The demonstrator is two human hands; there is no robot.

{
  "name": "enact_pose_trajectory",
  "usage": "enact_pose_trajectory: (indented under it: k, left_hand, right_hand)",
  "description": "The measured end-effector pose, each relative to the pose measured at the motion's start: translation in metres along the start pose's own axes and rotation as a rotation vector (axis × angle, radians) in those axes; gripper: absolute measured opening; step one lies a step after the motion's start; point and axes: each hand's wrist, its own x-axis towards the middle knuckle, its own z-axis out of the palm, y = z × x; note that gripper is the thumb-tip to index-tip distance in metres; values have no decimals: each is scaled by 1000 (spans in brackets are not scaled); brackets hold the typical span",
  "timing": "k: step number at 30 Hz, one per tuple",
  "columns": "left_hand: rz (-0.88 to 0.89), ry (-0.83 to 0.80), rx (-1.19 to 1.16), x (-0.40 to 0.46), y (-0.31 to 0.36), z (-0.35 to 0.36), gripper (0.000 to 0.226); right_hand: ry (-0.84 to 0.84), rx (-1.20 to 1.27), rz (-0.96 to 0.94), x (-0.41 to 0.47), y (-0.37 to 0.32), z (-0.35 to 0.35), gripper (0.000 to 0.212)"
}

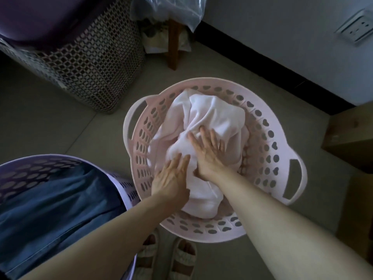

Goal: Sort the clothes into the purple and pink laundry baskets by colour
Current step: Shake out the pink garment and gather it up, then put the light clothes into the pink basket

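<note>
Inside pink basket (292, 150) | both hands flat, pressing white clothes (218, 118) | no writing

The floor (60, 126) under me is pale tile, with a dark skirting strip along the wall. Directly on it sits the pink basket (290, 154) in the middle; just beside it, at my left, the purple basket (125, 190) — their rims nearly touch. Farther off stands a tall mesh hamper (86, 63), and near it a wooden leg (173, 45). A cardboard box (351, 138) rests at the right. My sandalled feet (167, 255) stand below the pink basket.
</note>
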Motion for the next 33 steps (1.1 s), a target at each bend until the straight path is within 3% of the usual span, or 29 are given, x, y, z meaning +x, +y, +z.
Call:
enact_pose_trajectory:
  k: [4,12,19,33]
  left_hand:
    - [12,-6,19,17,-11,15,94]
    - [14,-52,47,34,-17,40,88]
    - [-22,-65,58,24,-4,34,82]
    - [-109,-8,-23,-50,12,-13,88]
  right_hand:
    - [-113,-85,5,10,4,33,114]
    - [-375,-18,79,24,29,73,110]
    - [-212,77,47,11,19,53,81]
    - [-172,28,33,-71,-13,-18,81]
